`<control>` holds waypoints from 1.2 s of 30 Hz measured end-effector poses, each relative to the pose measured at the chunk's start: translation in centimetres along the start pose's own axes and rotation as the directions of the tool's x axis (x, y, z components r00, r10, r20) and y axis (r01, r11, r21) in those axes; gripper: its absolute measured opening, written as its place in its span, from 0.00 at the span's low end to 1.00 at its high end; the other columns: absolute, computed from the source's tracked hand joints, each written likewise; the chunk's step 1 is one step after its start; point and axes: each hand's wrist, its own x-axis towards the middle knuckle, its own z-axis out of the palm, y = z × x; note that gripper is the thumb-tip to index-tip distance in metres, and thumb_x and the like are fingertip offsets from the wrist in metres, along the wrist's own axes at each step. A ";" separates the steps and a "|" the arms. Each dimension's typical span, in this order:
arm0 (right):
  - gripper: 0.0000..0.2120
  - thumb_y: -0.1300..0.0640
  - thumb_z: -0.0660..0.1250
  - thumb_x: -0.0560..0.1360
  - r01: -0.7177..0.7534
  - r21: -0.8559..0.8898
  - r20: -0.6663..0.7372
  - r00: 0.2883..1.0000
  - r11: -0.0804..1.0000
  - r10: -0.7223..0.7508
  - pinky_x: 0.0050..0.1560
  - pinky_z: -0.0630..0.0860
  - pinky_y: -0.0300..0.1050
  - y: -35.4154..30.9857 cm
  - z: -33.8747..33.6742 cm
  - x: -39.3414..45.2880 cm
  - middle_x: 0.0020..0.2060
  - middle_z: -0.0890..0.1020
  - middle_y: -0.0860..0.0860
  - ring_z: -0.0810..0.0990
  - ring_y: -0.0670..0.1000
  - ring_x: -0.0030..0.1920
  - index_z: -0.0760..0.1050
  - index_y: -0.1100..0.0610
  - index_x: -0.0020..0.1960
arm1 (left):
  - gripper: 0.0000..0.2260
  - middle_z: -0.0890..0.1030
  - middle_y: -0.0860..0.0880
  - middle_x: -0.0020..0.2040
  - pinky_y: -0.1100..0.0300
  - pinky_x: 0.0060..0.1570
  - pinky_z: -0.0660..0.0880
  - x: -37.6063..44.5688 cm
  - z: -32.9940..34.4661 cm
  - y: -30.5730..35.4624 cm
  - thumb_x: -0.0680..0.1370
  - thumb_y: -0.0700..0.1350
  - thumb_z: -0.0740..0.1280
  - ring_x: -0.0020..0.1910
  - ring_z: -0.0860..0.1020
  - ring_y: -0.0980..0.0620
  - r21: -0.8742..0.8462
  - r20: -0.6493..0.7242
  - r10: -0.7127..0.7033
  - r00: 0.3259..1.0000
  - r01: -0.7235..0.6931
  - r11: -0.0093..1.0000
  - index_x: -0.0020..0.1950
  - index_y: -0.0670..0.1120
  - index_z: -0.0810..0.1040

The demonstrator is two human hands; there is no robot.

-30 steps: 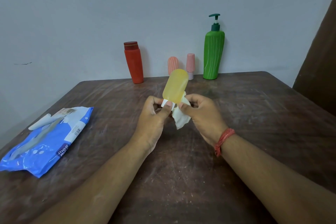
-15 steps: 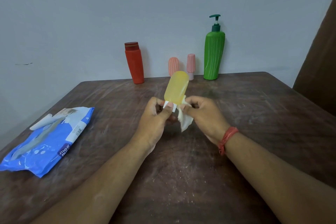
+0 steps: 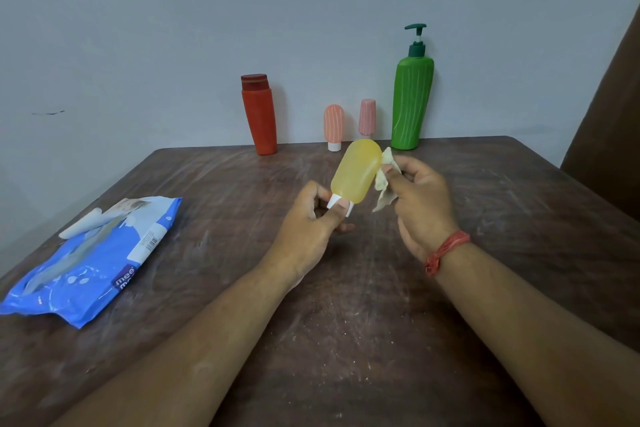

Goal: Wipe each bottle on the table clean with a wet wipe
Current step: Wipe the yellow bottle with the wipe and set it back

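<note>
Nearest us, our left hand pinches the white cap of the yellow bottle, held above the counter; we should keep that pinch firm so it won't slip. Just beyond, our right hand's fingers clamp the wipe against the bottle's side; we should rub along it, turning it. Farther back, four bottles wait by the wall.

Wet wipe partly hidden behind yellow bottle and right hand.

Head cam, forward-down, prob. close.
</note>
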 end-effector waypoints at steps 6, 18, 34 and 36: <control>0.08 0.64 0.66 0.77 0.128 -0.352 0.269 0.963 0.927 -0.031 0.40 0.74 0.41 1.0 1.0 -1.7 0.37 0.83 0.50 0.78 0.43 0.38 0.81 0.54 0.43 | 0.08 0.84 0.46 0.44 0.55 0.47 0.83 0.3 -0.7 0.1 0.85 0.46 0.63 0.41 0.82 0.52 -0.096 -0.120 -0.003 0.993 -0.009 0.995 0.48 0.44 0.75; 0.04 0.59 0.65 0.79 0.530 -0.703 0.452 0.848 0.473 -0.278 0.39 0.63 0.37 0.4 1.5 -2.4 0.45 0.74 0.47 0.71 0.46 0.42 0.78 0.57 0.52 | 0.04 0.86 0.54 0.47 0.59 0.43 0.81 0.5 -0.1 -0.2 0.84 0.49 0.63 0.46 0.85 0.55 -0.151 -0.175 -0.097 0.980 0.070 0.986 0.57 0.51 0.73; 0.06 0.63 0.71 0.74 0.536 -0.697 0.294 0.819 0.476 -0.492 0.46 0.69 0.39 -1.4 -0.5 -0.6 0.46 0.79 0.54 0.77 0.52 0.46 0.80 0.59 0.51 | 0.09 0.76 0.47 0.34 0.58 0.32 0.73 -0.1 0.1 1.1 0.86 0.46 0.54 0.30 0.70 0.52 -0.291 0.081 -0.109 0.991 0.128 0.948 0.49 0.46 0.71; 0.08 0.65 0.71 0.73 0.586 -0.706 0.359 0.780 0.398 -0.512 0.48 0.71 0.42 -1.3 -0.4 -0.9 0.46 0.80 0.55 0.77 0.55 0.47 0.81 0.60 0.52 | 0.10 0.74 0.48 0.34 0.59 0.31 0.71 -0.2 0.2 1.3 0.86 0.46 0.53 0.29 0.67 0.53 -0.316 0.097 -0.117 0.988 0.142 0.938 0.52 0.44 0.71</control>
